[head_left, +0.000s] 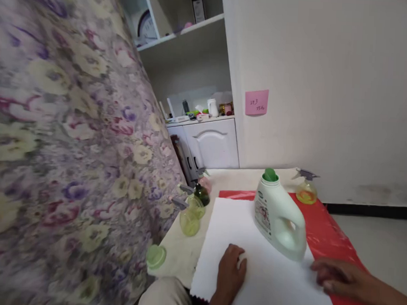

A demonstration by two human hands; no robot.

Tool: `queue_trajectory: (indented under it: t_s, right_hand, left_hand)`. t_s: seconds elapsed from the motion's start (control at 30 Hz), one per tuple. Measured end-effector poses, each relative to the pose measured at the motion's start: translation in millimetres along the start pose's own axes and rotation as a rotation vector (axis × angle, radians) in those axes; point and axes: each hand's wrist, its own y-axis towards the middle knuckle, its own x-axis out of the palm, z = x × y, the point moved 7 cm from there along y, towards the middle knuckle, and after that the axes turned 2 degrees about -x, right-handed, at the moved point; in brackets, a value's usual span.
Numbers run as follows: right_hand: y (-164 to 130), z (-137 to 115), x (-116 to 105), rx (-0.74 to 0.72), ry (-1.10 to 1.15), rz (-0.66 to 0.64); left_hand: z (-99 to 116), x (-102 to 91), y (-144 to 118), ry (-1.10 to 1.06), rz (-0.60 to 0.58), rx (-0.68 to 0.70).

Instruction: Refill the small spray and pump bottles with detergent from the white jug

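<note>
My left hand (230,268) rests with curled fingers on a white cloth (268,283) spread over the table. My right hand (336,276) lies flat at the cloth's right edge, partly over the red sheet (325,236) beneath it. Neither hand holds anything. A pale green detergent bottle (279,219) with a green cap and a handle stands on the cloth just beyond both hands, closer to the right one.
Several small spray bottles (192,211) stand along the table's left edge, and an orange one (306,187) at the back right. A green lid (156,256) lies near the front left corner. A floral fabric (61,140) fills the left. White cabinets (211,141) stand behind.
</note>
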Motion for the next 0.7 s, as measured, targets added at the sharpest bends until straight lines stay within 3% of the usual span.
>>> queue_trajectory:
  t_s: [0.03,0.07,0.17,0.23,0.33,0.4,0.47,0.57,0.7]
  right_hand:
    - [-8,-7,37,0.021,0.055,-0.235]
    - [-13,-16,65,0.010,0.087,-0.357]
    - [-13,-27,125,-0.054,0.126,-0.440]
    - [-8,-18,151,-0.067,0.163,-0.469]
    - [1,7,163,-0.078,0.247,-0.407]
    - [4,18,164,-0.080,0.290,-0.385]
    - [6,20,163,-0.080,0.291,-0.359]
    - [8,10,160,-0.079,0.226,-0.298]
    - [13,-1,157,-0.067,0.209,-0.255]
  left_hand:
    - [-2,-0.7,0,-0.055,0.004,-0.024]
    - [-5,-2.5,1,-0.107,0.008,-0.048]
    - [-16,-21.4,5,-0.185,0.047,-0.101]
    - [-30,-50.8,9,-0.191,0.153,-0.133]
    - [-66,-121.2,6,-0.163,0.582,-0.285]
    - [-85,-156.9,10,-0.120,0.716,-0.325]
    - [-99,-180.4,23,-0.076,0.762,-0.346]
    - [-114,-191.3,52,-0.047,0.732,-0.375]
    - [-124,-180.2,84,-0.071,0.649,-0.412]
